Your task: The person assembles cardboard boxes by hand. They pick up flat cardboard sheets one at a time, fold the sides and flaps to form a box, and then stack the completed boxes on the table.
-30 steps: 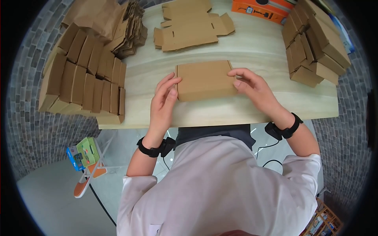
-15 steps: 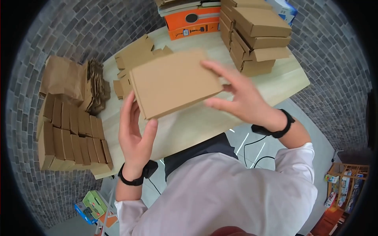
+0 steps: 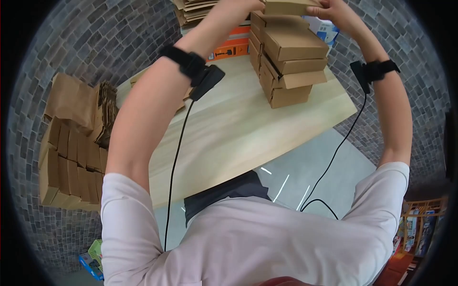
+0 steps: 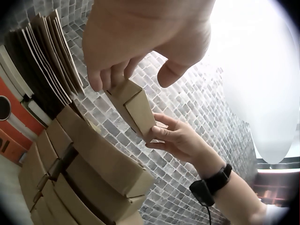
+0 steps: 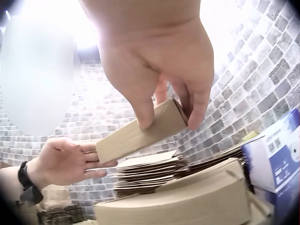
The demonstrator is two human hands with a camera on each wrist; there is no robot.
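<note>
A closed cardboard box (image 3: pixel 292 7) is held up above a stack of boxes (image 3: pixel 298 40) at the back right. The right hand (image 3: pixel 336 13) pinches its right end; in the right wrist view the thumb and fingers of that hand (image 5: pixel 161 70) lie on opposite faces of the box (image 5: pixel 140 136). At the other end, the left hand (image 5: pixel 63 161) touches the box with straight fingers, its thumb off the cardboard. The left wrist view shows the left hand (image 4: pixel 145 42) with fingertips against the box's near end (image 4: pixel 133 105).
Flattened cardboard (image 5: pixel 145 173) lies piled behind the stack, over an orange box (image 3: pixel 231 49). A blue-and-white box (image 3: pixel 324 29) is right of the stack. Rows of upright boxes (image 3: pixel 71 167) and a brown paper bag (image 3: pixel 71 102) stand at the left.
Both hands have carried the box from the table's front, up and away to above the right-hand stack. The head view has turned toward the right.
</note>
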